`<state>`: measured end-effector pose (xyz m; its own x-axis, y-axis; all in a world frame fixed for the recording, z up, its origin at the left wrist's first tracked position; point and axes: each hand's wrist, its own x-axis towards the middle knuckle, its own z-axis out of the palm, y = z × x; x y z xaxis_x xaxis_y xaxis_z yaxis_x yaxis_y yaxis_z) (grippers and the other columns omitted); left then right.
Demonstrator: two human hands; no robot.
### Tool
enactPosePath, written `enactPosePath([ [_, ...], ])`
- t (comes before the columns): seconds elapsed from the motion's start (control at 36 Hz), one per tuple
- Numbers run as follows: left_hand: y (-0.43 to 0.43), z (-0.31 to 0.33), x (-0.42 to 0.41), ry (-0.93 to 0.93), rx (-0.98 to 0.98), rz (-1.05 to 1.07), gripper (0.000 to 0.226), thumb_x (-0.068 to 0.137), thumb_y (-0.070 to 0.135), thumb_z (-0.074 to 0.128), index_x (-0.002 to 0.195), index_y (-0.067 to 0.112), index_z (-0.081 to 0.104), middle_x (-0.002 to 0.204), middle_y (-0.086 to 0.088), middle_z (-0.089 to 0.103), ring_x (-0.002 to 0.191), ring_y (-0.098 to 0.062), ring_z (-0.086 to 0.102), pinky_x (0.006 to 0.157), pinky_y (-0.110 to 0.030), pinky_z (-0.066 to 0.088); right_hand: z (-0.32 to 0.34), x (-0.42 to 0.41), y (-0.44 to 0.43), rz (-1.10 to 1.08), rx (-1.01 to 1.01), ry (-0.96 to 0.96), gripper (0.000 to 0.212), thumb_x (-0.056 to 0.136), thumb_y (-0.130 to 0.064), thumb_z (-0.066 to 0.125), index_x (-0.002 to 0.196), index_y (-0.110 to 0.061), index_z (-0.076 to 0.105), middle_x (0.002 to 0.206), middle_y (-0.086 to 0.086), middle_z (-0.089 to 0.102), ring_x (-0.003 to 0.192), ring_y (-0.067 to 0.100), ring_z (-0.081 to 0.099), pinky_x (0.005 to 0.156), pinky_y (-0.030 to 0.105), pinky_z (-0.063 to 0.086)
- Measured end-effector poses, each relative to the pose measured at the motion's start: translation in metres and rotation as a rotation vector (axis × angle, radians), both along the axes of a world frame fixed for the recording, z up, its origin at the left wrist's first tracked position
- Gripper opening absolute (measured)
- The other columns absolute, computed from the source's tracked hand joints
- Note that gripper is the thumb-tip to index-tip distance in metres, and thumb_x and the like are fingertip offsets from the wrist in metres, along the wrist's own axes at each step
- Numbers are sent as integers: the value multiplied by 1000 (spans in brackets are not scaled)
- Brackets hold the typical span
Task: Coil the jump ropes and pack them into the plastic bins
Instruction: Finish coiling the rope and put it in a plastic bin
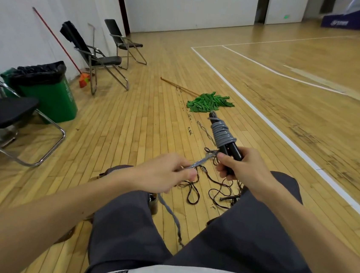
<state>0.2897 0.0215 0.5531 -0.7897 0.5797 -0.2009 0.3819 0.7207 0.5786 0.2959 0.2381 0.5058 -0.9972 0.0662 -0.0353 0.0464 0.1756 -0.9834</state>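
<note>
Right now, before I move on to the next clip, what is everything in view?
grey jump rope: one, grey, partly wound round the handles, the loose end running to the left hand and down between the legs
handles: two, black, side by side in the right hand
dark rope: one, dark brown, tangled on the floor ahead of the knees
mop: one, green head with a wooden stick, lying on the floor
bin: one, green with a black liner, by the left wall
folding chairs: three, black, along the left
broom: one, red stick, leaning on the wall
left hand: pinches the grey rope
right hand: grips the handles
</note>
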Motion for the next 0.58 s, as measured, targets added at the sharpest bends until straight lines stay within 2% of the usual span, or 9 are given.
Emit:
enactPosePath([
  [0.06,5,4,5,236,-180,-90,32,106,40,42,81,23,52,63,8,46,53,-7,42,57,-27,38,-5,-1,0,25,77,-16,12,98,-17,65,107,-9,65,78,7,72,63,14,64,61,29,52],
  [0.11,9,12,8,430,-352,-176,32,107,43,35,84,23,46,68,7,47,58,-8,42,59,-29,35,-9,-2,-3,57,150,-23,13,97,-20,67,107,-12,65,79,5,74,62,13,64,64,31,52],
  [0.19,8,26,2,591,-421,-255,33,107,44,32,90,20,48,68,7,45,57,-7,41,56,-26,32,-8,-3,-8,75,207,-10,12,98,-23,67,106,-15,63,79,4,73,60,11,62,65,32,52],
  [0.28,3,31,-5,633,-421,-291,39,106,44,34,98,15,58,68,7,47,58,-6,43,54,-24,30,-4,-3,-10,85,253,10,13,98,-25,66,105,-15,64,77,3,73,59,11,62,63,31,52],
  [0.36,1,36,-8,661,-440,-301,38,105,44,38,111,16,64,70,11,49,63,-6,49,55,-21,35,-2,-3,-12,96,309,-18,13,97,-26,68,103,-15,65,76,3,74,57,9,62,59,26,52],
  [0.47,2,47,-14,722,-486,-297,32,104,43,44,106,19,66,73,12,51,70,-12,51,62,-26,38,1,-1,-17,165,397,-102,20,96,-29,69,106,-13,63,76,3,76,54,6,62,52,20,47],
  [0.58,5,56,-21,700,-476,-325,34,101,44,51,103,17,70,83,4,66,73,-12,56,72,-35,50,6,1,-25,258,515,-179,23,96,-32,69,108,-13,62,79,3,78,56,8,63,63,29,54],
])
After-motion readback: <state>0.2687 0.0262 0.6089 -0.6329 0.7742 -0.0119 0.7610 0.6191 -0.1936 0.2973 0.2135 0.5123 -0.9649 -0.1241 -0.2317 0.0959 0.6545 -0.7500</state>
